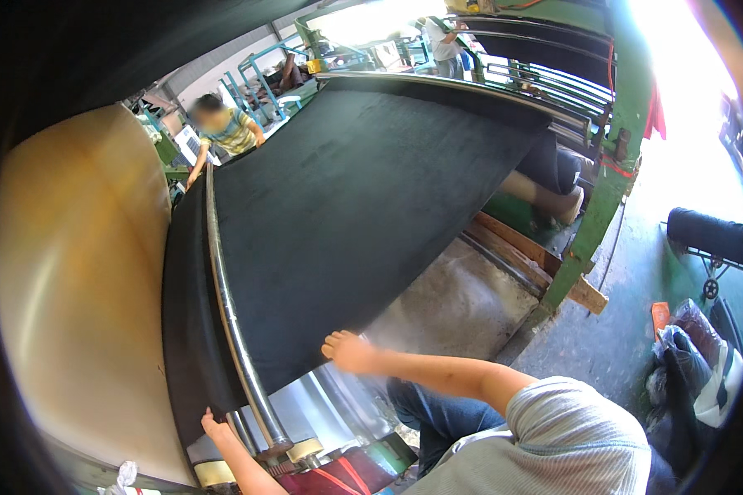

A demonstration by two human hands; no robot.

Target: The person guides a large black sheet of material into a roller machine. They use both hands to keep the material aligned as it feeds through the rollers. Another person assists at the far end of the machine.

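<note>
No text, label, brand, number or sign can be read on anything in view

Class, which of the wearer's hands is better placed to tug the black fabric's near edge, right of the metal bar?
The right hand, probably: it's at that edge of the black fabric; the left hand is left of the metal bar.

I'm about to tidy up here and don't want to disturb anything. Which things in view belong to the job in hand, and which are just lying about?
In the job:
black sheet, with left hand and right hand at its near edge
metal bar across it

Apparently lying about:
plastic-wrapped bundles
orange object beside them
black roll on a wheeled stand
</note>
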